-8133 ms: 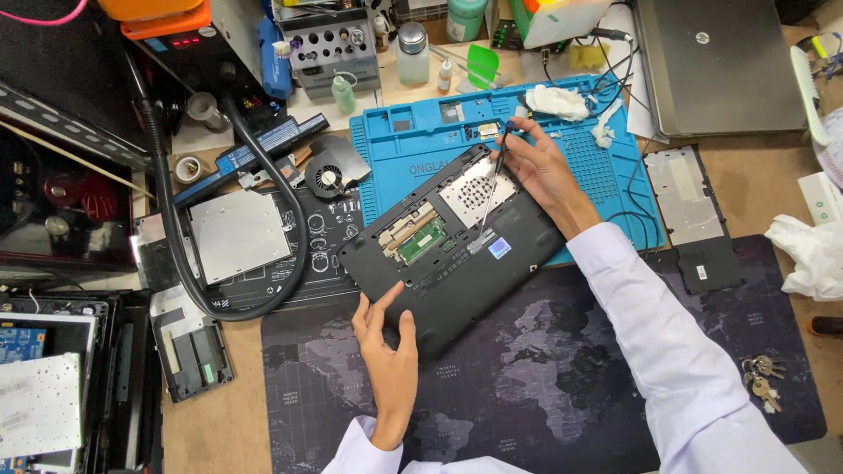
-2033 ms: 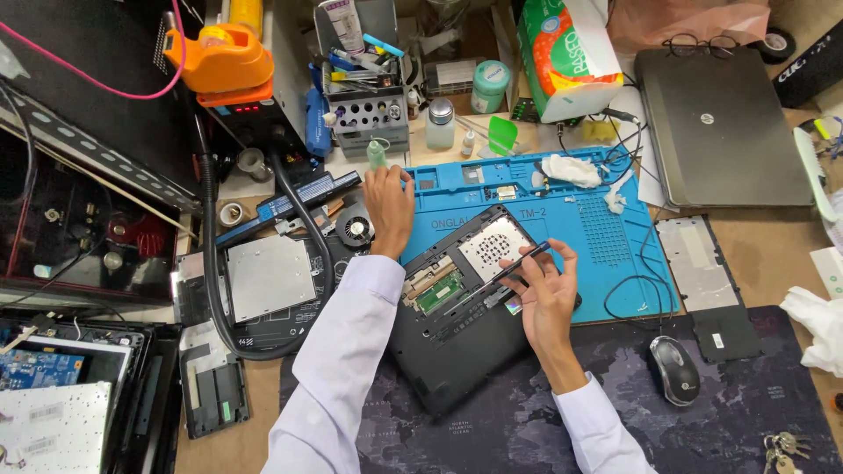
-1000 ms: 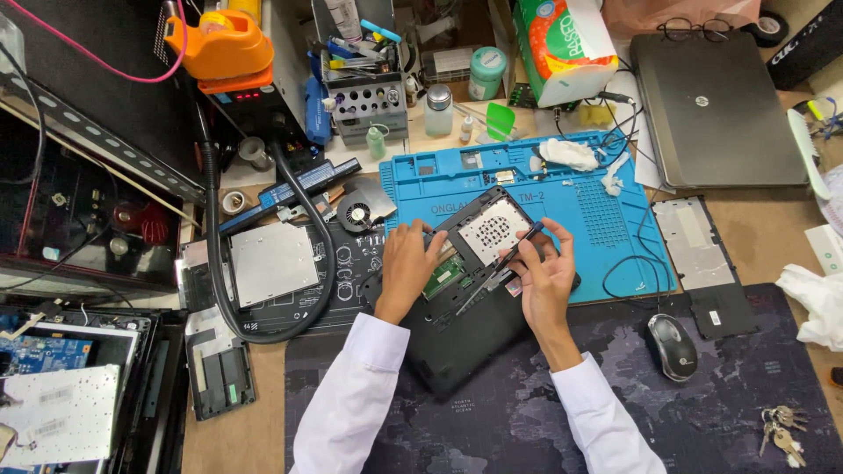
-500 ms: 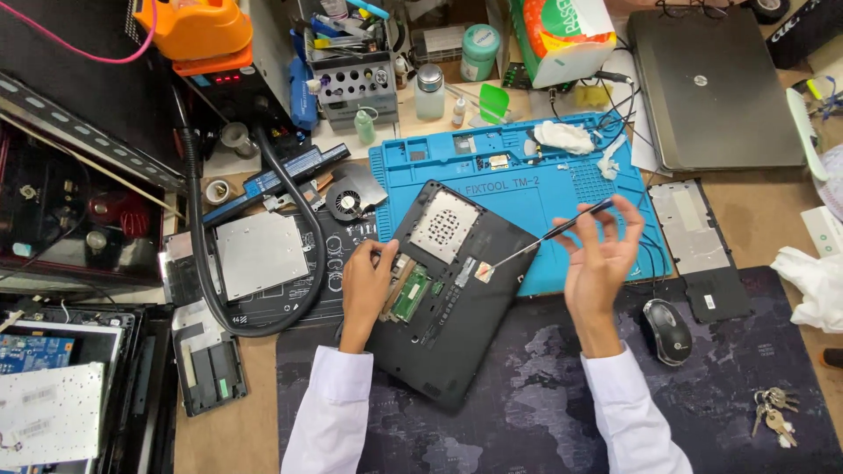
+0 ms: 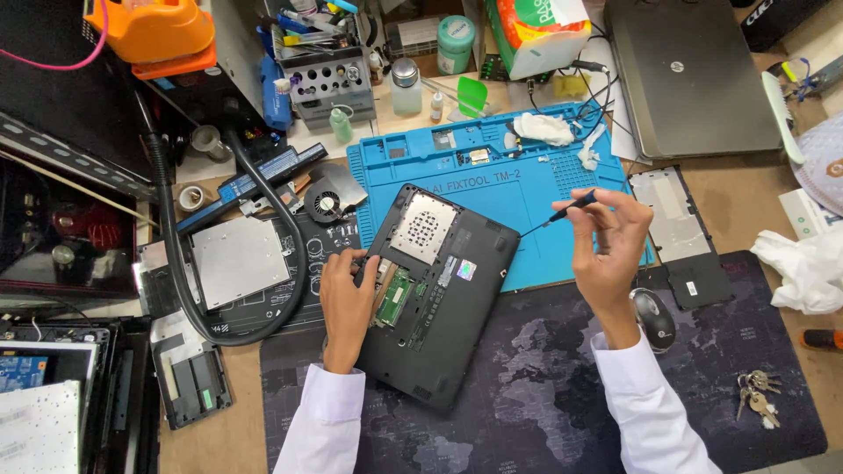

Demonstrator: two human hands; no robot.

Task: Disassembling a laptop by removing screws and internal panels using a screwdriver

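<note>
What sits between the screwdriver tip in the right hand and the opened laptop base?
Nothing visible: only bare blue mat lies between the screwdriver in the right hand and the laptop base.

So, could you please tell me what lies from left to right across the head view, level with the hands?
Black hose → silver drive → left hand → opened laptop → right hand holding a screwdriver → mouse → white cloth.
</note>
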